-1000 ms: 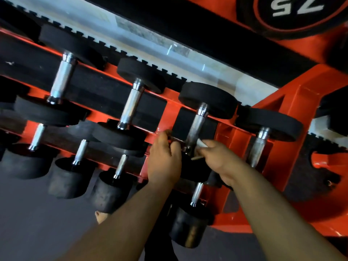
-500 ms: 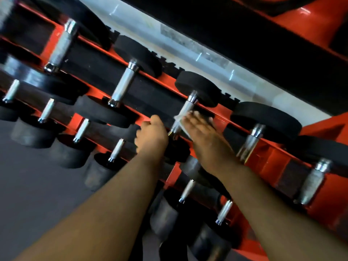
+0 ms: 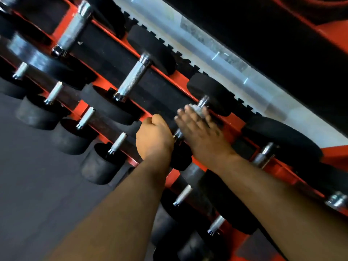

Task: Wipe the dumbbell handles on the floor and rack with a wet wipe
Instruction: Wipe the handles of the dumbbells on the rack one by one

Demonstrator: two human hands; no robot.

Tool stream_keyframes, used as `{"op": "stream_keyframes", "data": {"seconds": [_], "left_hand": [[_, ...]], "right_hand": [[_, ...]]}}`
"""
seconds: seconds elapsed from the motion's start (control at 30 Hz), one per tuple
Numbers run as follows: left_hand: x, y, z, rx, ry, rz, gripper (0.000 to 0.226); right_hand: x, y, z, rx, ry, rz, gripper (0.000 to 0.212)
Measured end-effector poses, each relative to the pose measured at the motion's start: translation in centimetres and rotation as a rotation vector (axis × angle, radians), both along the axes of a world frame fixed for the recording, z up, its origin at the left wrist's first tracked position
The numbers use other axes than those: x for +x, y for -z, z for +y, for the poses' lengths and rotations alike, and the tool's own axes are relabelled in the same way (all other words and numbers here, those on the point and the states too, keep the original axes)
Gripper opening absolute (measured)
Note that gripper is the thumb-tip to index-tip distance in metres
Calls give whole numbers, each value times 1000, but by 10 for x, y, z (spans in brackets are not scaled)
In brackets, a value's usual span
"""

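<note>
Head view, frame centre: right hand (image 3: 202, 131), fingers straight, pressing wet wipe (image 3: 197, 110) onto one dumbbell handle (image 3: 202, 102); left hand (image 3: 154, 137) curled, contents indiscernible; neighbouring handles apparently pending.

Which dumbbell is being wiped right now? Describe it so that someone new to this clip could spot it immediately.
Start at the orange rack and follow its upper row of black-ended dumbbells with shiny metal handles. The one being wiped sits just right of the fully bare handle near the middle. Unlike its neighbours, its handle is mostly covered by the right hand pressing a pale wipe on it.
</note>
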State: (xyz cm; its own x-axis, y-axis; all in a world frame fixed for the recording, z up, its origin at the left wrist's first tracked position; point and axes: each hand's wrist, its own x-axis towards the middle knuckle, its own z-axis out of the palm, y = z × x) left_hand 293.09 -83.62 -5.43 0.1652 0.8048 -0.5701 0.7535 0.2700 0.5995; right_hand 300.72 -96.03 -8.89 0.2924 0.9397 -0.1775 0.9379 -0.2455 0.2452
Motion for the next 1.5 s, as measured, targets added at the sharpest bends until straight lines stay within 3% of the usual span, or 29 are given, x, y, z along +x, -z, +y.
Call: {"op": "stream_keyframes", "data": {"seconds": [0.17,0.33,0.43,0.63,0.8,1.07,1.13,1.3,1.4,1.5], "left_hand": [[1,2,1,14,9,-10,36],[2,1,0,17,-5,8,38],[3,1,-1,18,-4,13,40],[2,1,-2,35,2,13,40],[1,2,-1,45,-4,9,39],[2,1,-1,29,2,14,40],[1,2,-1,34,2,16,40],[2,1,-2,47,-1,11,40],[1,2,-3,49,7,16,40],[1,5,-1,45,10,17,39]], "right_hand": [[7,3,4,-28,-301,74,61],[20,-20,2,-211,-85,-133,62],[2,-8,10,-97,-56,-125,55],[9,2,18,52,-320,-40,30],[40,-3,19,148,-132,-145,23],[1,-17,-17,62,288,121,74],[0,-20,-8,38,320,114,70],[14,-24,32,25,291,204,38],[12,-20,7,45,264,273,58],[2,-16,-14,43,260,210,73]]}}
